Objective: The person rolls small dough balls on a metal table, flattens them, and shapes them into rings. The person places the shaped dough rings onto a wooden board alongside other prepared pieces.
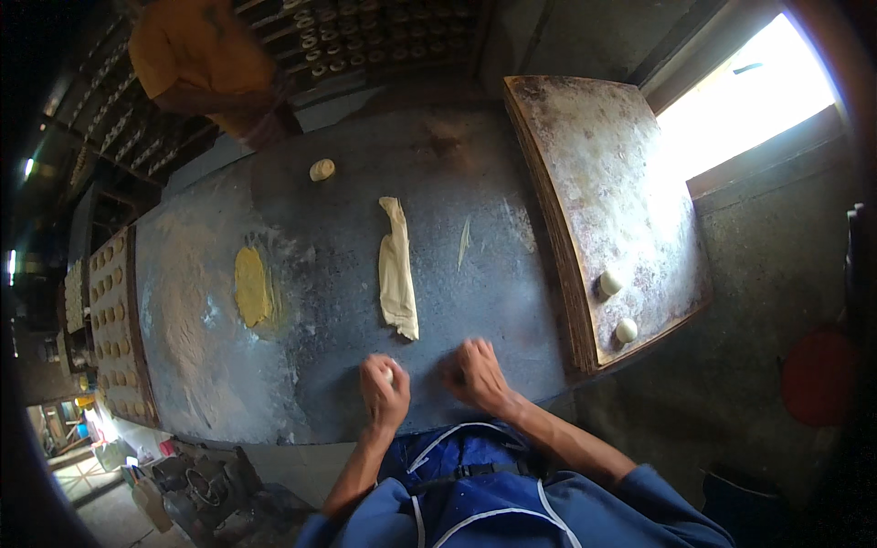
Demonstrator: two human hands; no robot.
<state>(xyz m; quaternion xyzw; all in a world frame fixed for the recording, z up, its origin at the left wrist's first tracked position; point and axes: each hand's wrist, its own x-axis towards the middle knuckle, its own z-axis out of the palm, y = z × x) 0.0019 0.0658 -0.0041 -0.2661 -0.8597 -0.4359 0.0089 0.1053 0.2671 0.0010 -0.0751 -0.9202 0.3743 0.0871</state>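
Observation:
My left hand [385, 393] is closed near the table's front edge, with a bit of pale dough [389, 374] showing between its fingers. To its right, my right hand [480, 376] is curled down against the dark tabletop [475, 292]; its fingers are slightly blurred, and whatever lies under them is hidden. Just beyond my left hand, a long, flattened strip of pale dough [397, 274] stretches away from me. Farther back sits a small rounded lump of dough [322, 170].
On the right, two pale dough balls [610, 282] rest on a stack of worn trays [594, 164]. A yellow patch [253, 288] and spread flour [187, 320] cover the left side. Beyond the table's left end is a tray of round pieces [114, 320]. Another person [206, 64] stands at the far left.

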